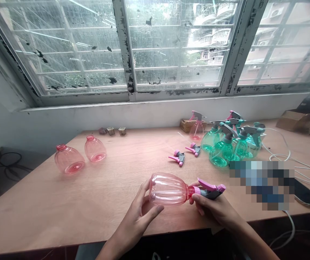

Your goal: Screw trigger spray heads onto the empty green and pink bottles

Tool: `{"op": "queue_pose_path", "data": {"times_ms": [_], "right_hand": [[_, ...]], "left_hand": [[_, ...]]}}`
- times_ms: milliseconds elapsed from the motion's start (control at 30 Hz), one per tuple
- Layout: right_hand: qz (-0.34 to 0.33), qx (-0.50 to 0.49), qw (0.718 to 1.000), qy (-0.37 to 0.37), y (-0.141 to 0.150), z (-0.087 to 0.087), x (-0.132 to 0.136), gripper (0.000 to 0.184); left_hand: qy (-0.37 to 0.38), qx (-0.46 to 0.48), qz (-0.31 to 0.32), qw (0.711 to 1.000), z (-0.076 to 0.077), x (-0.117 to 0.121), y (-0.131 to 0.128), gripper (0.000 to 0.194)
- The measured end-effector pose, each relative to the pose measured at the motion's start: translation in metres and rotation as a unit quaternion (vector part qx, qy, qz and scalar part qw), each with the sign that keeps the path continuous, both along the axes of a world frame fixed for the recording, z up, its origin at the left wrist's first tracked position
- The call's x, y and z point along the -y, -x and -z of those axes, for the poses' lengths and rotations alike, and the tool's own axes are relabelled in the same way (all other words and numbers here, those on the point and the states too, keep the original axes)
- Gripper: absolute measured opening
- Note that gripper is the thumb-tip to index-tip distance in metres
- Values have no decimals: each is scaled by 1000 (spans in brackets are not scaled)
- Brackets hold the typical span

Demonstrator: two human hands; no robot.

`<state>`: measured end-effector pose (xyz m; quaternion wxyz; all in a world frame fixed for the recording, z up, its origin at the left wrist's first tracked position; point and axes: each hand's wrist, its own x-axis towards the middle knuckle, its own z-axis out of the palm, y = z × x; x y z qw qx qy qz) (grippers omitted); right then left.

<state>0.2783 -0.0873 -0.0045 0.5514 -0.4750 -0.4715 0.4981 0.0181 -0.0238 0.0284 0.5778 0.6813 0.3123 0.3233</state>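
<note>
A clear pink spray bottle (168,189) lies sideways in the air above the table's front part, its base toward the left. My left hand (141,213) is closed around the base end. At the neck, my right hand (211,207) grips the pink collar of the grey and pink trigger sprayer (210,189), which sits on the bottle's mouth. Whether it is fully screwed on cannot be seen. Two loose trigger sprayers, one nearer (178,158) and one farther (194,149), lie beyond the bottle. Two pink bottles without sprayers, one (69,159) and another (95,148), stand at the left.
Several green spray bottles (222,153) crowd the right, beside a pink one with a sprayer (197,129). Farther right are a white cable (287,144), a black phone (309,195) and a cardboard box (294,121). Small cubes (111,131) lie near the wall.
</note>
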Motion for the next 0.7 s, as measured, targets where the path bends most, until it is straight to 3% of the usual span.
{"op": "queue_pose_path", "data": {"times_ms": [367, 700], "right_hand": [[1, 7, 1000, -6, 0, -1, 1, 39], [27, -39, 999, -10, 0, 11, -3, 42]], "left_hand": [[-7, 6, -2, 1000, -3, 2, 1, 64], [-29, -8, -3, 1000, 2, -1, 2, 61]]}}
